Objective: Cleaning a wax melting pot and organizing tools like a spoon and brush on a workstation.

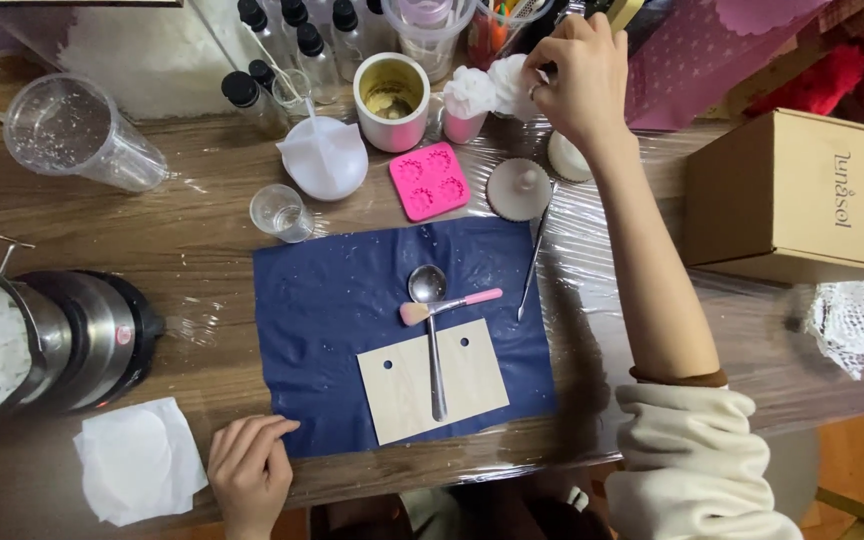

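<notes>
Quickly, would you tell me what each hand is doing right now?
Left hand: loosely curled, holding nothing, resting at the blue mat corner.
Right hand: fingers closed on a white flower-shaped piece.

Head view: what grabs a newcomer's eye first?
The blue sheet at the table's centre, carrying a wooden board with a metal spoon and a pink brush laid across it. Just behind it sits a bright pink mould. The right hand reaches far back to white flower-shaped pieces, while the left hand rests at the near edge by a white tissue.
</notes>
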